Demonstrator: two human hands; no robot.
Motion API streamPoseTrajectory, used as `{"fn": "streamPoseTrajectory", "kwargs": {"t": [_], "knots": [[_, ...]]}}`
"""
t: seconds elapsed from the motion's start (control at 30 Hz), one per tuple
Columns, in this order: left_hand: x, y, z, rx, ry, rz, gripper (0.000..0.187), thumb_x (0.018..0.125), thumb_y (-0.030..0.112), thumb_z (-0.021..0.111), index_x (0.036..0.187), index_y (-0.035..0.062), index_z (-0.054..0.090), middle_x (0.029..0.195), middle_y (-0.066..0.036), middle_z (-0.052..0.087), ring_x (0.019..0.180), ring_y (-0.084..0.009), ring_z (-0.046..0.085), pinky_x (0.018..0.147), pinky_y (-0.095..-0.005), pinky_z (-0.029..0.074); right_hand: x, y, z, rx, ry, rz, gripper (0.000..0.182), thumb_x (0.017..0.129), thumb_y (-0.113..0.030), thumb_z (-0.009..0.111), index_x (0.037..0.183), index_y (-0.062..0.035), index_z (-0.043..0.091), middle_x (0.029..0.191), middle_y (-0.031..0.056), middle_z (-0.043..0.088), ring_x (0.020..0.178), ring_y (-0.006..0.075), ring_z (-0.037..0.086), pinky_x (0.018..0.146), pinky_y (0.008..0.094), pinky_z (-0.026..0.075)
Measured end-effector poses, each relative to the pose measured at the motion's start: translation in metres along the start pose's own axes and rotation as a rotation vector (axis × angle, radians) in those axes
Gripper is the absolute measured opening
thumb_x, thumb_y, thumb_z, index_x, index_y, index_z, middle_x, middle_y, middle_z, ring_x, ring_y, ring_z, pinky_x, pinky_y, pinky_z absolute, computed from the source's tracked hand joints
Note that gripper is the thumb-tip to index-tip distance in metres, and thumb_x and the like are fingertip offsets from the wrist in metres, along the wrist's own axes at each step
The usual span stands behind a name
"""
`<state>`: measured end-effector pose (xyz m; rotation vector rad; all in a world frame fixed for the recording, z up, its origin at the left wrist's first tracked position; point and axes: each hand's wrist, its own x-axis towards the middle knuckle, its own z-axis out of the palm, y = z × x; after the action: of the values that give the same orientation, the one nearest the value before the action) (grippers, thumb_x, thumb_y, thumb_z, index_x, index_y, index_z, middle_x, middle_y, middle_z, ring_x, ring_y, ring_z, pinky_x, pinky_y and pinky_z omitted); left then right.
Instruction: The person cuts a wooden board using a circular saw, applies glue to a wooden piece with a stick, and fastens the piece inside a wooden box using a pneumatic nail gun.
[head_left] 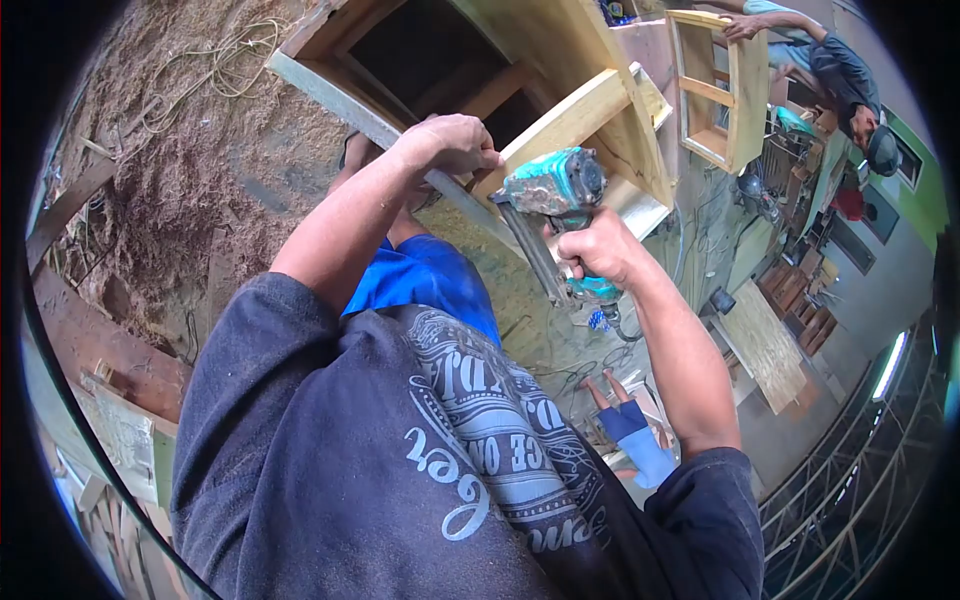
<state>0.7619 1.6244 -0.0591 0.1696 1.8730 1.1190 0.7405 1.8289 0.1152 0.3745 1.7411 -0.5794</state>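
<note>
The teal nail gun (556,195) sits just above the middle of the view, its worn body tilted and its nose pressed toward the pale wooden board (575,120) at its 12 o'clock. The right hand (592,250) is wrapped tight around the gun's grip at its 5 o'clock, fingers closed on the handle. At the gun's 10 o'clock the left hand (448,143) is clenched over a grey-green strip of wood (350,110) that runs diagonally up toward 10 o'clock; the board meets this strip just beside the knuckles. Behind them, a dark opening in the wooden frame (430,50) lies at 11 o'clock. Further out, at 1 o'clock, a co-worker's hand (745,27) rests on a small open wooden box frame (725,95). At 9 o'clock the ground is covered in sawdust (200,190).
</note>
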Motion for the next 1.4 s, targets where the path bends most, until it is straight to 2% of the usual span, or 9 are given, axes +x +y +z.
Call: {"fn": "streamPoseTrajectory", "kwargs": {"t": [0.1, 0.3, 0.4, 0.5, 0.63, 1.07, 1.13, 1.27, 1.4], "knots": [[0.003, -0.003, 0.003, -0.063, 0.011, 0.005, 0.035, 0.091, 0.044, 0.06, 0.093, 0.0123, 0.076, 0.088, -0.012, 0.072, 0.086, -0.0277, 0.068, 0.078, -0.0408, 0.051, 0.0, 0.005, 0.001, 0.059, -0.043, -0.002, 0.032, 0.066, -0.005, 0.059, 0.096, 0.0035, 0.063, 0.067, 0.0052, 0.059, 0.047, 0.0115, 0.052, 0.047, 0.0268, 0.044], [0.002, -0.002, 0.002, -0.052, -0.01, 0.003, 0.034, 0.092, 0.042, 0.061, 0.095, 0.0116, 0.075, 0.088, -0.012, 0.072, 0.085, -0.0274, 0.068, 0.077, -0.0406, 0.051, 0.002, 0.01, 0.006, 0.006, -0.008, -0.008, 0.028, 0.067, -0.005, 0.059, 0.094, 0.0033, 0.063, 0.067, 0.0049, 0.059, 0.048, 0.0115, 0.052, 0.047, 0.0271, 0.043], [0.004, -0.004, 0.004, -0.029, 0.043, 0.018, 0.035, 0.091, 0.044, 0.058, 0.077, 0.0175, 0.076, 0.082, -0.006, 0.071, 0.083, -0.0232, 0.067, 0.076, -0.0391, 0.051, 0.004, 0.011, 0.006, -0.006, -0.003, -0.029, 0.025, 0.068, -0.004, 0.06, 0.092, 0.0029, 0.063, 0.066, 0.0046, 0.059, 0.048, 0.0112, 0.053, 0.047, 0.027, 0.044], [0.005, -0.001, 0.007, -0.042, 0.032, 0.014, 0.034, 0.091, 0.044, 0.058, 0.079, 0.0172, 0.076, 0.082, -0.006, 0.071, 0.084, -0.023, 0.067, 0.076, -0.0389, 0.051, 0.018, 0.023, 0.003, -0.175, 0.007, 0.0, 0.023, 0.069, -0.003, 0.06, 0.09, 0.0026, 0.063, 0.066, 0.0046, 0.059, 0.048, 0.0109, 0.053, 0.047, 0.0268, 0.044], [0.004, -0.003, 0.004, -0.023, 0.059, 0.0, 0.033, 0.089, 0.046, 0.061, 0.086, 0.0164, 0.077, 0.086, -0.008, 0.072, 0.087, -0.0242, 0.068, 0.078, -0.0397, 0.051, -0.002, 0.007, 0.004, 0.052, -0.009, -0.002, 0.025, 0.069, -0.003, 0.06, 0.093, 0.0025, 0.063, 0.066, 0.0053, 0.059, 0.048, 0.0108, 0.053, 0.047, 0.0267, 0.044], [0.004, -0.002, 0.002, -0.074, 0.019, -0.01, 0.034, 0.092, 0.04, 0.062, 0.1, 0.0094, 0.074, 0.091, -0.008, 0.074, 0.087, -0.0226, 0.069, 0.079, -0.0366, 0.052, -0.002, 0.031, 0.002, 0.071, -0.006, -0.02, 0.029, 0.07, -0.007, 0.061, 0.097, 0.002, 0.065, 0.068, 0.0036, 0.06, 0.049, 0.0105, 0.053, 0.047, 0.0265, 0.044], [0.006, -0.003, 0.0, -0.082, 0.008, 0.012, 0.034, 0.092, 0.039, 0.062, 0.1, 0.0086, 0.074, 0.09, -0.009, 0.074, 0.086, -0.0222, 0.069, 0.078, -0.0366, 0.052, 0.003, 0.036, 0.001, -0.068, 0.062, -0.01, 0.022, 0.068, -0.017, 0.063, 0.082, -0.0002, 0.066, 0.068, 0.0109, 0.065, 0.052, 0.0179, 0.061, 0.052, 0.0329, 0.05], [0.013, -0.008, 0.007, -0.095, 0.017, 0.063, 0.035, 0.091, 0.04, 0.062, 0.095, 0.0063, 0.074, 0.084, -0.009, 0.073, 0.079, -0.0206, 0.069, 0.073, -0.0369, 0.052, 0.016, 0.048, 0.006, -0.316, 0.113, -0.056, 0.034, 0.068, -0.026, 0.059, 0.085, 0.0025, 0.067, 0.08, 0.0253, 0.067, 0.077, 0.0326, 0.069, 0.072, 0.0384, 0.053], [0.01, -0.006, 0.006, -0.109, 0.023, 0.049, 0.035, 0.091, 0.038, 0.063, 0.098, 0.0053, 0.073, 0.087, -0.011, 0.073, 0.081, -0.0208, 0.069, 0.075, -0.036, 0.052, -0.005, 0.036, 0.001, -0.263, 0.065, -0.032, 0.038, 0.069, -0.024, 0.061, 0.096, 0.0017, 0.068, 0.084, 0.0236, 0.069, 0.083, 0.0334, 0.069, 0.078, 0.0392, 0.053]]}}
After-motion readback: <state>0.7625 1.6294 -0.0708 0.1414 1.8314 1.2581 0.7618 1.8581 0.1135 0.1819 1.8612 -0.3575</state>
